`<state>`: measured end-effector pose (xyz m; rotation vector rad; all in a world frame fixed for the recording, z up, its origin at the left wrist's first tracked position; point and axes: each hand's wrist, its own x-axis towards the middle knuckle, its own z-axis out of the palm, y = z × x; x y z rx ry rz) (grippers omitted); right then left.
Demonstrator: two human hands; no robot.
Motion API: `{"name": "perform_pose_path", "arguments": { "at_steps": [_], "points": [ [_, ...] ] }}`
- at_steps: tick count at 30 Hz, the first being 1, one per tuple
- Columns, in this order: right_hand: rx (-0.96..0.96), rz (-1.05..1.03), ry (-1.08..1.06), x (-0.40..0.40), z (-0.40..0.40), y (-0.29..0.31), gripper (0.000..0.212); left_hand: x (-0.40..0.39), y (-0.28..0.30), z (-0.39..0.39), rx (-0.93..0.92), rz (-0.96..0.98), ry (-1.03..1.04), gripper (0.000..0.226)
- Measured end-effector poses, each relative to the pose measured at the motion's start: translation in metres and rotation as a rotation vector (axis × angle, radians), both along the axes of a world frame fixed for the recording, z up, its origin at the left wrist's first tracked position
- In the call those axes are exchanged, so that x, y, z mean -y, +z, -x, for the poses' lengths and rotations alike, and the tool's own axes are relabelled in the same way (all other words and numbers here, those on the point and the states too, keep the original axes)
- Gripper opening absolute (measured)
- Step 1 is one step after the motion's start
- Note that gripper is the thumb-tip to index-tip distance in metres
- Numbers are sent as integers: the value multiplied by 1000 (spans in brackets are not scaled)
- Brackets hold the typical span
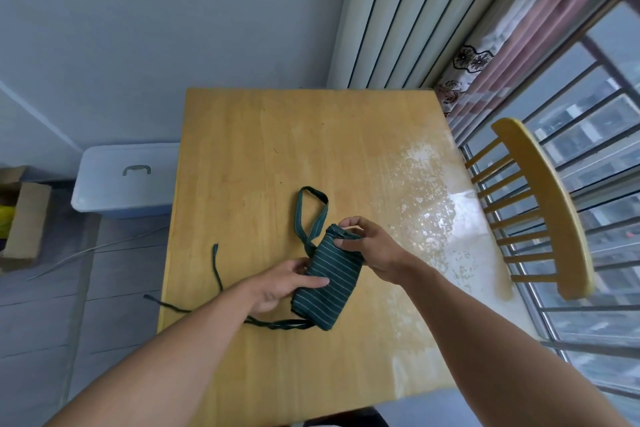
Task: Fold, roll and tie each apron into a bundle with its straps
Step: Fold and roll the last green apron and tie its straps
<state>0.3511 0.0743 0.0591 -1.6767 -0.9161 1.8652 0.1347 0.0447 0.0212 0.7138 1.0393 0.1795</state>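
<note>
Head view: both forearms are reaching in from the near edge over the wooden worktop (277,135). Left hand (282,284) is lying against the left side of the rolled apron (329,282), thumb stretched out flat across the striped cloth, fingers relaxed, not pinching. Apron is sitting as a dark green, thin-striped roll near the middle of the worktop, lying diagonally, near end lower left, far end upper right. Right hand (369,246) is gripping the far end of the roll, thumb and fingers curled round the bunched fabric there. One thin tie strap (277,323) is trailing from the near end of the roll, running left under the left forearm and hanging past the worktop's left edge. A second dark cord (216,265) is lying on the worktop left of the left hand. Neck loop (311,215) is sticking out beyond the roll, lying flat on the worktop. Farther right, a worn pale patch is showing on the worktop surface, and a wooden chair (543,204) is standing beside the right edge by the window bars. Left of the worktop, a pale lidded storage box (128,180) is sitting on the floor, cardboard box (24,218) beyond it.
</note>
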Motion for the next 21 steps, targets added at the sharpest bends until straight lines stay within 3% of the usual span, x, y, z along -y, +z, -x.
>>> {"name": "perform_pose_path", "arguments": {
  "at_steps": [6, 11, 21],
  "points": [
    [70, -67, -285, 11, 0, 29, 47, 3, 30, -14, 53, -133, 208, 42],
    [366, -240, -404, 30, 4, 55, 29, 7, 63, -28, 54, -259, 234, 34],
    [547, -356, -440, 57, -36, 89, 12, 29, 104, -75, 47, -279, 229, 35]
  ]
}}
